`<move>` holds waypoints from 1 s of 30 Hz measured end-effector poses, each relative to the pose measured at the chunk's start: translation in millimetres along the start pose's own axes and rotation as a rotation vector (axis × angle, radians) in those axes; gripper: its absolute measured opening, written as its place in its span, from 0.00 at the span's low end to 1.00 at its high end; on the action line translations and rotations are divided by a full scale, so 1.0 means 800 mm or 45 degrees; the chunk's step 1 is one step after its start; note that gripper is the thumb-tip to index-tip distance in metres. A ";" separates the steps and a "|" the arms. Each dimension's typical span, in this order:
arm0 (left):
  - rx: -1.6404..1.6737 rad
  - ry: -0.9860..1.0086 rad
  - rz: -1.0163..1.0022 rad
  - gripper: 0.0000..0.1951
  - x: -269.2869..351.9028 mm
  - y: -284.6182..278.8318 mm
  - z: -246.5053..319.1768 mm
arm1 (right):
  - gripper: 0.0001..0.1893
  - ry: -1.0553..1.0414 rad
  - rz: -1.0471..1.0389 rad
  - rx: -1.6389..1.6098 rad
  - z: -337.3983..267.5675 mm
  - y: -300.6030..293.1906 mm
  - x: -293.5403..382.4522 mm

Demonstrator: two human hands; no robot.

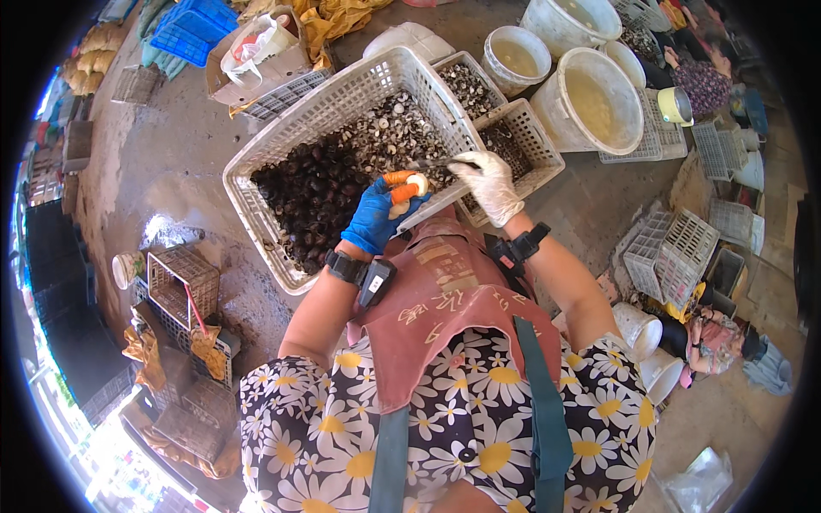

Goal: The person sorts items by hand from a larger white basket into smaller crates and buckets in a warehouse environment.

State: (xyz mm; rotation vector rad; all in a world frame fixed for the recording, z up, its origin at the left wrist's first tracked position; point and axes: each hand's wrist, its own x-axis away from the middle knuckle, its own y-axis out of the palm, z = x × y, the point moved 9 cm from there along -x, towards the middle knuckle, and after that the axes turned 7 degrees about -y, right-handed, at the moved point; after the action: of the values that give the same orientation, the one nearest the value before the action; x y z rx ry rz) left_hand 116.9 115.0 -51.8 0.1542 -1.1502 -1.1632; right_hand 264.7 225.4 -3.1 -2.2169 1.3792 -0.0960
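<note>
My left hand (385,208), in a blue glove with orange covers on two fingers, holds a pale, peeled water chestnut or similar round piece (418,185); another pale piece shows in its palm. Facing it, my right hand (489,183) in a whitish glove grips a thin, dark tool (431,165), probably a knife, whose tip lies close to the orange fingertips. Both hands are above the near right edge of a large white plastic crate (256,154). Dark, round pieces (314,192) are heaped in its left part, with pale and brown scraps (401,128) in the rest.
Smaller crates (535,138) with scraps adjoin the big crate on the right. Beyond are buckets (587,102) of cloudy liquid. A cardboard box (256,77) and a blue crate (192,32) stand at the upper left. Other people (705,80) sit at the right.
</note>
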 end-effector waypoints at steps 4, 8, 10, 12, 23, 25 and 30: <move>0.172 -0.035 -0.095 0.18 -0.008 0.002 -0.008 | 0.07 0.031 0.083 -0.310 -0.010 -0.003 0.007; 0.516 -0.260 -0.533 0.18 -0.023 -0.015 -0.033 | 0.09 -0.042 0.033 -0.259 -0.009 0.015 0.009; 0.317 -0.188 -0.276 0.19 -0.012 0.006 -0.020 | 0.09 0.111 0.027 -0.158 0.029 0.003 0.010; 0.127 -0.123 -0.017 0.19 -0.012 -0.007 -0.017 | 0.09 0.153 -0.020 -0.230 0.017 -0.002 0.011; 0.279 -0.200 -0.326 0.21 -0.020 0.000 -0.020 | 0.08 0.170 -0.112 -0.569 -0.001 0.026 0.014; 0.357 -0.272 -0.285 0.21 -0.016 0.003 -0.024 | 0.08 0.172 -0.060 -0.476 0.018 0.026 0.013; 0.046 -0.173 -0.013 0.18 -0.011 -0.006 -0.012 | 0.08 0.142 -0.080 -0.336 0.017 0.015 0.011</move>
State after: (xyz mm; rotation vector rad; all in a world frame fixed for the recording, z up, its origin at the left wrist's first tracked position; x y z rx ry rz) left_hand 121.9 115.7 -64.6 0.1098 -1.2920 -1.1767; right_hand 263.5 219.0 -22.6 -2.5068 1.4523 -0.0635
